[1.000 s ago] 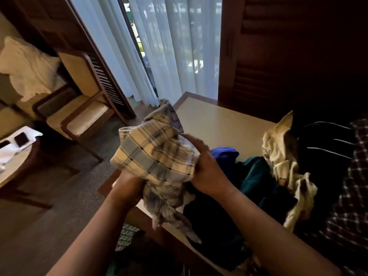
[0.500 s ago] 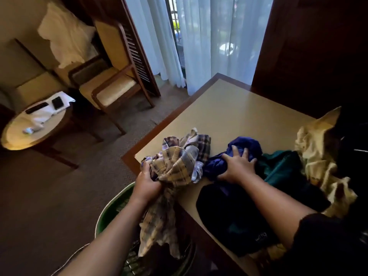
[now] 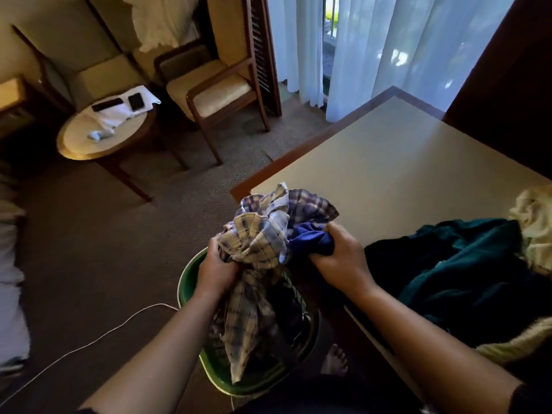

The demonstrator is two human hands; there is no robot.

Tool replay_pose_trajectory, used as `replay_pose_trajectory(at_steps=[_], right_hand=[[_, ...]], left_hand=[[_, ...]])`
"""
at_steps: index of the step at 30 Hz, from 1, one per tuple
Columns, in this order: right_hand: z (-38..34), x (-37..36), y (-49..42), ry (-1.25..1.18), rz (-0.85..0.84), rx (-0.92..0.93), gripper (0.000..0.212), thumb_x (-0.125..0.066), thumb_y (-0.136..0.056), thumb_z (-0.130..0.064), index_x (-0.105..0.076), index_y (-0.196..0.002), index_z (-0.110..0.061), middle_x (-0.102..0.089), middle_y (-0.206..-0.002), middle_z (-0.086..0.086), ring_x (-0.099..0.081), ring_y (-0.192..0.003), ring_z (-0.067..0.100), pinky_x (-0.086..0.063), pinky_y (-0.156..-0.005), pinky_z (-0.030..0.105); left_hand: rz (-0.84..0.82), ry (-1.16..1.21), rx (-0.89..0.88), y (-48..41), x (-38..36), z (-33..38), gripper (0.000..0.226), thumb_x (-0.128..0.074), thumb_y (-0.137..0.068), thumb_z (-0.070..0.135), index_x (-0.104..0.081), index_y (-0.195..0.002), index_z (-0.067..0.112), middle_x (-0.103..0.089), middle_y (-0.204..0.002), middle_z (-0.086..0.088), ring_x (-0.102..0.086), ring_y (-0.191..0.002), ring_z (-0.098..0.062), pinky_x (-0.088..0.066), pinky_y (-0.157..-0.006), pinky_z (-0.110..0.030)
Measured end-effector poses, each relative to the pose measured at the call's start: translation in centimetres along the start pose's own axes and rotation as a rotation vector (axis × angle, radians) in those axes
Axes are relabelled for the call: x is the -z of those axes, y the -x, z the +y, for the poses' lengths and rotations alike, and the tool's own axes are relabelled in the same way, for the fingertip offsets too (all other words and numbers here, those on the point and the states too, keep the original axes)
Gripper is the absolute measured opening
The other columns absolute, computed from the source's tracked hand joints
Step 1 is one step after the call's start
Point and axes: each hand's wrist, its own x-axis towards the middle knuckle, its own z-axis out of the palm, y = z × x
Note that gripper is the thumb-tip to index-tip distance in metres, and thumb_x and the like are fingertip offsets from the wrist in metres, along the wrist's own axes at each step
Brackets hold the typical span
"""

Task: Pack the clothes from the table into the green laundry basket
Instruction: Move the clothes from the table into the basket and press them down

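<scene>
- Left hand (image 3: 215, 271) clutches the bunched plaid shirt (image 3: 263, 234); right hand (image 3: 340, 258) grips a blue garment (image 3: 310, 239).
- Both are held above the green laundry basket (image 3: 191, 268), ready to drop.
- Dark teal clothes (image 3: 466, 264) wait on the table (image 3: 388, 162).

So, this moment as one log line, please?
left hand grips plaid shirt; right hand grips blue garment; shirt hangs into green basket; teal garment on table
</scene>
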Motion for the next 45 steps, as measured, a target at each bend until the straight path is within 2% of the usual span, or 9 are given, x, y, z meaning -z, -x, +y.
replay_pose_trajectory(at_steps=[5,8,11,16,28,31,33,38,45], right_hand=[[-3.0,-3.7,4.3,-0.012,-0.054,-0.002,0.029,-0.08,-0.07,-0.018,-0.055,-0.085,-0.022,-0.058,-0.08,-0.007,-0.054,-0.071,0.009,-0.042,-0.063,0.024],[-4.4,-5.7,5.9,0.029,-0.077,-0.008,0.029,-0.079,-0.072,-0.02,-0.055,-0.086,-0.024,-0.058,-0.081,-0.008,-0.055,-0.073,0.011,-0.043,-0.063,0.025],[-5.1,-7.9,7.0,0.075,-0.09,-0.018,0.03,-0.077,-0.07,-0.024,-0.055,-0.09,-0.025,-0.058,-0.084,-0.009,-0.056,-0.075,0.013,-0.046,-0.066,0.03],[-5.8,-11.2,8.9,0.127,-0.086,-0.057,0.036,-0.079,-0.07,-0.028,-0.055,-0.097,-0.026,-0.058,-0.089,-0.008,-0.057,-0.078,0.014,-0.048,-0.069,0.035],[-6.8,-14.3,10.8,0.077,-0.125,-0.115,0.047,-0.075,-0.074,-0.046,-0.053,-0.114,-0.032,-0.061,-0.112,-0.01,-0.061,-0.101,0.013,-0.056,-0.087,0.049],[-5.6,-14.6,10.6,0.321,-0.25,-0.206,0.066,-0.071,-0.08,-0.052,-0.046,-0.138,-0.034,-0.045,-0.151,-0.004,-0.037,-0.145,0.026,-0.024,-0.119,0.064],[-4.9,-14.5,10.7,0.419,-0.345,-0.316,0.075,-0.068,-0.087,-0.05,-0.033,-0.152,-0.033,-0.023,-0.166,0.0,-0.012,-0.155,0.028,-0.009,-0.119,0.066],[-4.0,-14.0,11.6,0.369,-0.379,-0.315,0.078,-0.062,-0.094,-0.048,-0.026,-0.158,-0.023,-0.028,-0.165,0.0,-0.023,-0.153,0.02,-0.027,-0.122,0.052],[-5.0,-13.3,12.0,0.313,-0.328,-0.277,0.07,-0.061,-0.098,-0.041,-0.029,-0.157,-0.021,-0.035,-0.161,0.0,-0.034,-0.148,0.017,-0.032,-0.116,0.034]], left_hand=[[0.061,0.135,0.002,-0.4,3.5,-5.3,0.058,-0.088,-0.078,0.028,-0.055,-0.126,0.03,-0.074,-0.108,0.007,-0.071,-0.104,-0.019,-0.057,-0.094,-0.047],[-0.047,0.136,-0.017,-3.7,4.0,-10.9,0.088,-0.098,-0.065,0.044,-0.053,-0.14,0.033,-0.074,-0.122,0.006,-0.071,-0.113,-0.019,-0.057,-0.099,-0.05],[-0.155,0.083,0.027,-1.7,5.6,-11.1,0.106,-0.097,-0.062,0.042,-0.044,-0.152,0.027,-0.064,-0.139,0.004,-0.061,-0.127,-0.018,-0.045,-0.11,-0.035],[-0.25,-0.008,0.107,1.2,7.7,-12.9,0.066,-0.076,-0.092,0.019,-0.047,-0.151,0.016,-0.055,-0.145,-0.01,-0.054,-0.118,-0.016,-0.043,-0.102,-0.03],[-0.257,-0.085,0.069,3.0,10.2,-16.8,0.037,-0.073,-0.094,0.023,-0.066,-0.13,0.022,-0.066,-0.125,-0.006,-0.064,-0.113,-0.022,-0.055,-0.099,-0.04],[-0.262,-0.088,0.059,2.9,10.1,-17.2,0.033,-0.071,-0.095,0.025,-0.067,-0.128,0.022,-0.067,-0.122,-0.005,-0.065,-0.11,-0.021,-0.056,-0.097,-0.039],[-0.271,-0.08,0.057,3.0,9.9,-17.2,0.031,-0.07,-0.095,0.029,-0.068,-0.126,0.023,-0.067,-0.12,-0.002,-0.066,-0.108,-0.019,-0.056,-0.095,-0.04],[-0.292,-0.071,0.045,3.0,9.2,-16.8,0.033,-0.068,-0.096,0.034,-0.067,-0.129,0.026,-0.067,-0.122,0.001,-0.065,-0.11,-0.018,-0.056,-0.096,-0.04],[-0.354,-0.071,0.006,3.1,7.8,-14.8,0.035,-0.066,-0.097,0.036,-0.065,-0.132,0.028,-0.066,-0.126,0.002,-0.066,-0.107,-0.014,-0.057,-0.086,-0.033]])
